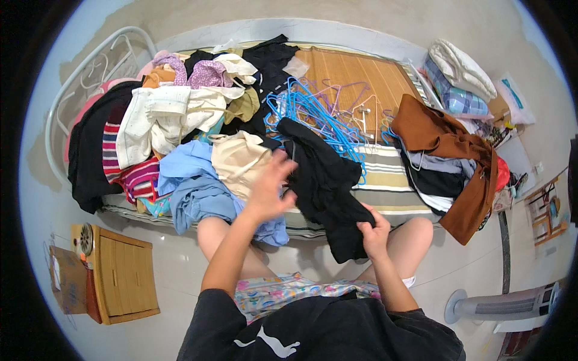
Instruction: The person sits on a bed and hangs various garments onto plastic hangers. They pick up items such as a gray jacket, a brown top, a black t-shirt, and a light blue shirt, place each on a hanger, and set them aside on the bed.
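Observation:
My right hand (375, 229) grips the edge of a black garment (323, 189), which lies across the striped bedding and hangs over the bed's front edge. Spread and slightly blurred, my left hand (272, 187) hovers by the garment's left side, its fingers apart, over a cream garment (241, 158). Light blue clothes (194, 162) lie just left of it. Behind the black garment is a tangled heap of blue plastic hangers (316, 122), with purple and pink ones among them. A brown garment (445, 140) lies on other clothes at the right.
A large pile of mixed clothes (158, 113) covers the bed's left part, beside a white metal bed frame (56, 104). A bamboo mat (352, 72) lies at the back. Folded bedding (460, 76) is at the right. A wooden cabinet (126, 275) and a tower fan (505, 303) flank me.

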Demonstrator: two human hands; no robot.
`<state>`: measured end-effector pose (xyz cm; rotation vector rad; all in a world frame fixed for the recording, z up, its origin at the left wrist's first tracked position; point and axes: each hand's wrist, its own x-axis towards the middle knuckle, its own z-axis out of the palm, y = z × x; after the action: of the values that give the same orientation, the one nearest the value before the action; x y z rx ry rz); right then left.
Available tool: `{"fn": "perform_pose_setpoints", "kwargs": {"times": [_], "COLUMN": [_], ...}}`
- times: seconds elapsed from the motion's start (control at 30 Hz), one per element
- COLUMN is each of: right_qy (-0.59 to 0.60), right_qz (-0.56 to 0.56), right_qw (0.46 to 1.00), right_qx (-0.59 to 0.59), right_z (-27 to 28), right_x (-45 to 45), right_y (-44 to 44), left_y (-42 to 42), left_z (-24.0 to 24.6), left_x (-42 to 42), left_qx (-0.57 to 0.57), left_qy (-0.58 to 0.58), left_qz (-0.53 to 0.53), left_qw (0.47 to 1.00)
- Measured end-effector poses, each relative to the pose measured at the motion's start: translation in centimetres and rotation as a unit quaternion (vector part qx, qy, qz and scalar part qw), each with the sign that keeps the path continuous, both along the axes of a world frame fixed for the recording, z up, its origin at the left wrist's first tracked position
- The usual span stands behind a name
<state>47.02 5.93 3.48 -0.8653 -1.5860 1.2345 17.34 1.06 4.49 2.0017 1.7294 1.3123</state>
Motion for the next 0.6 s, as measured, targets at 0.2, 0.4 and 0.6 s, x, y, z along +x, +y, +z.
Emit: {"fn": "perform_pose_setpoints", "kwargs": {"times": [0.2,0.4,0.6], "right_qy": [0.043,0.017,-0.229], "right_qz": [0.160,0.046,-0.071], "right_qw": [0.981,0.991,0.947], "right_qx": [-0.102,-0.127,0.216], "right_z": [0.8,-3.7,-5.2], "right_x": [-1.0,-3.2,-7.9], "right_y": [-1.4,2.4,5.9], "left_y": [-3.1,-8.5,-14.1], "left_z": [-6.2,-2.2,3.6], "left_x": [7.9,6.5,-1.2], "left_qx": [-0.139,-0.064,0.212], "left_qy": [-0.100,-0.203,-0.139], "left_qz": [-0.147,-0.032,0.242], "left_qw": [0.974,0.977,0.937]}}
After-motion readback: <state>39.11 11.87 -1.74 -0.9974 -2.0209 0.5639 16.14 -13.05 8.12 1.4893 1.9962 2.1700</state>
